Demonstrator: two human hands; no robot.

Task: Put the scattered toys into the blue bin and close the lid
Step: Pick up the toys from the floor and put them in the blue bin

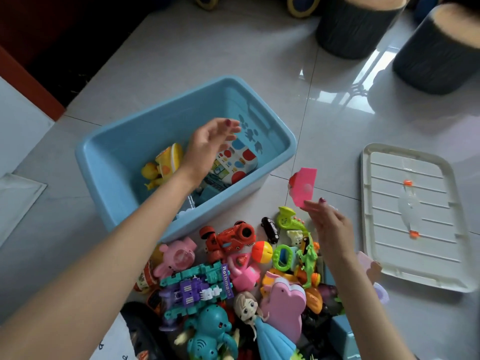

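The left hand (211, 144) hovers over the blue bin (114, 183), fingers loose and holding nothing. The right hand (328, 224) pinches a pink toy (305, 187) at its lower edge, just beside the bin. Scattered toys (241, 276) crowd the floor below; the white lid (413, 216) lies apart, right.

Blue bin (109, 162): smooth plastic, satin sheen. Lid (413, 216): off-white ribbed plastic, matt. Floor (324, 126): glossy tile, strongly reflective. Toys (233, 276): hard glossy plastic. Cylindrical stools (355, 29): dark ribbed cloth, matt.
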